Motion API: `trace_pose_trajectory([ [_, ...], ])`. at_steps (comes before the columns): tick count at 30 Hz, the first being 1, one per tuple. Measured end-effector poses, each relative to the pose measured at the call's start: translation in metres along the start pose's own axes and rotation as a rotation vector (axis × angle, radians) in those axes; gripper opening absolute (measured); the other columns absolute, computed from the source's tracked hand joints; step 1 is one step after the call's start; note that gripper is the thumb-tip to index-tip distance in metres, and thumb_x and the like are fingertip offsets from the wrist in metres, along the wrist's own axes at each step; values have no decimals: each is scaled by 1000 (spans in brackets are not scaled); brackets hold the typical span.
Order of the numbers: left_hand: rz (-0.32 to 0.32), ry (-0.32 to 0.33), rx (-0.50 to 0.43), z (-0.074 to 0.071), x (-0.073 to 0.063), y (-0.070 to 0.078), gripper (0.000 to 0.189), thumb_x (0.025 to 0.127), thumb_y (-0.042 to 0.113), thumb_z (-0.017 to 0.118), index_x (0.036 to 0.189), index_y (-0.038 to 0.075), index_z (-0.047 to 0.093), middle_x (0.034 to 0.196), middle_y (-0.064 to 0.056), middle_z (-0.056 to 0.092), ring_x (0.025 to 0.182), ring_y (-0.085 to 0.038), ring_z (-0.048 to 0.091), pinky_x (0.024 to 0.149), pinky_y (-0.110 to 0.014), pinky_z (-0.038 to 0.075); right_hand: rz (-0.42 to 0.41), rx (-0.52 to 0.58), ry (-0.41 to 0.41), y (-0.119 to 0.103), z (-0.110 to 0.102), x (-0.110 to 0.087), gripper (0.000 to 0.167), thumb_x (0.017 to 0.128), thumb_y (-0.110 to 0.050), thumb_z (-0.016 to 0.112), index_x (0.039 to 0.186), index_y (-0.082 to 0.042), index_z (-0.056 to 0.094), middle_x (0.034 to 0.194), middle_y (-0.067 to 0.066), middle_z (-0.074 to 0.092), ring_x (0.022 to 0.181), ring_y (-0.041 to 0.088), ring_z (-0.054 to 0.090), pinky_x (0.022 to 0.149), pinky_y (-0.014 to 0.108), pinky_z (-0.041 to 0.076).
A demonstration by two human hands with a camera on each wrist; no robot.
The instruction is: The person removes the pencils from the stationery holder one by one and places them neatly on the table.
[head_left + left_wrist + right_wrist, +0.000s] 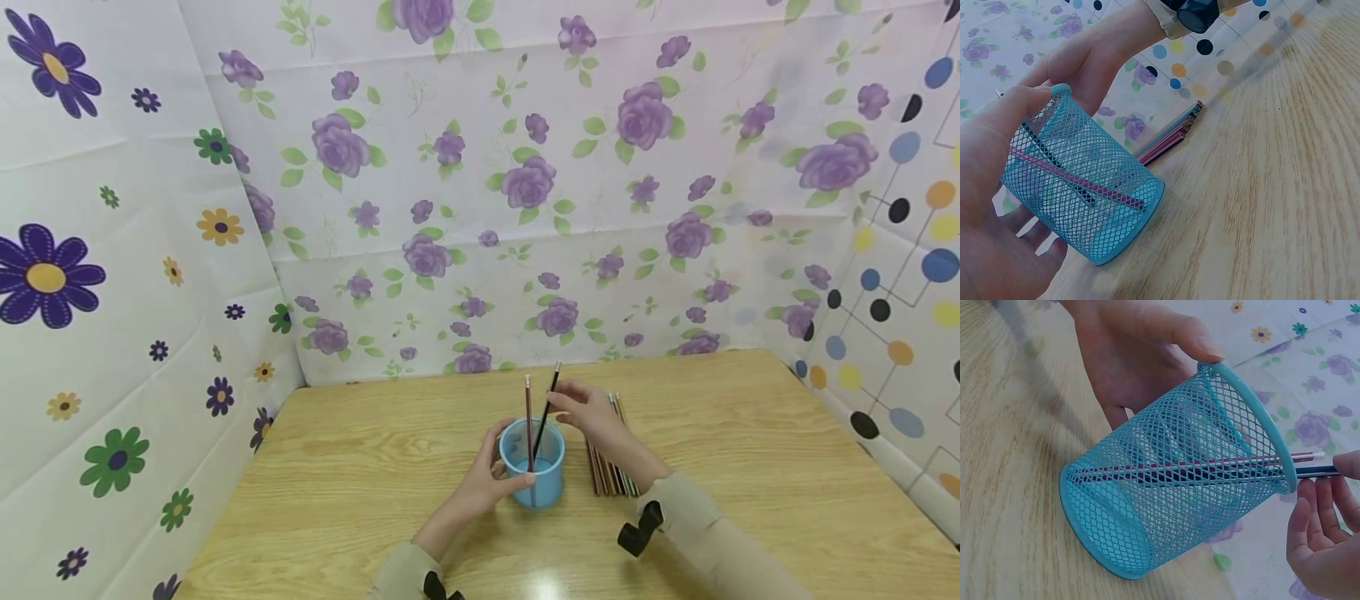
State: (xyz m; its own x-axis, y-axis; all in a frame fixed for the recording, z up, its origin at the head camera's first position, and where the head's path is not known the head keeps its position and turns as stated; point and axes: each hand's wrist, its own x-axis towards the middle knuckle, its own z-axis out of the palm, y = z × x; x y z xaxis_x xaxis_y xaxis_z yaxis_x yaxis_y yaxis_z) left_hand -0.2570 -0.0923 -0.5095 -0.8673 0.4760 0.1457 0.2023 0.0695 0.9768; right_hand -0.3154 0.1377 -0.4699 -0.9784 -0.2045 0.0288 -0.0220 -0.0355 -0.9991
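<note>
A light-blue mesh pencil cup (547, 487) stands on the table, and my left hand (480, 479) grips its side with the thumb at the rim. Inside the cup leans a dark red pencil (528, 417) with a pale eraser end up. My right hand (592, 417) pinches a black pencil (545, 412) near its upper end. Its lower part is inside the cup, seen through the mesh (1179, 481) in the right wrist view. Beside the cup, partly under my right forearm, several pencils (1169, 134) lie side by side on the table.
The wooden table (360, 475) reaches back to a curtain (450, 208) with purple roses. Other patterned sheets hang at the left (135, 375) and right (900, 333). Black straps with cameras (641, 529) sit on the wrists.
</note>
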Motion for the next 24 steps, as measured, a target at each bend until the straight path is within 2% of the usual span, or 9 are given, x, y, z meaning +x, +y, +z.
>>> trace_pose_trajectory([
  [4, 4, 1, -3, 0, 0, 0, 84, 92, 24, 74, 157, 15, 20, 152, -18, 37, 143, -37, 31, 115, -61, 25, -2, 48, 8, -5, -1, -2, 38, 99, -20, 65, 124, 6, 53, 112, 9, 63, 97, 16, 64, 99, 49, 50],
  [11, 2, -9, -31, 0, 1, -2, 86, 93, 23, 73, 157, 12, 17, 152, -19, 36, 143, -37, 30, 116, -59, 25, -9, 56, 23, -12, -6, -4, 44, 100, -21, 64, 130, 8, 50, 112, 7, 62, 97, 14, 63, 87, 29, 56],
  [16, 2, -8, -30, 1, 1, 0, 85, 93, 22, 73, 157, 13, 17, 152, -22, 35, 143, -35, 31, 116, -59, 25, -19, 58, 33, -14, -10, -4, 36, 101, -21, 62, 123, 5, 52, 110, 5, 62, 96, 14, 63, 89, 34, 55],
  [24, 5, -2, -23, 2, 0, 0, 84, 93, 21, 72, 157, 17, 19, 153, -18, 36, 144, -35, 30, 116, -59, 26, -42, 116, 33, -15, -13, -4, 19, 101, -17, 62, 110, -3, 55, 104, 4, 62, 91, 13, 63, 83, 30, 56],
])
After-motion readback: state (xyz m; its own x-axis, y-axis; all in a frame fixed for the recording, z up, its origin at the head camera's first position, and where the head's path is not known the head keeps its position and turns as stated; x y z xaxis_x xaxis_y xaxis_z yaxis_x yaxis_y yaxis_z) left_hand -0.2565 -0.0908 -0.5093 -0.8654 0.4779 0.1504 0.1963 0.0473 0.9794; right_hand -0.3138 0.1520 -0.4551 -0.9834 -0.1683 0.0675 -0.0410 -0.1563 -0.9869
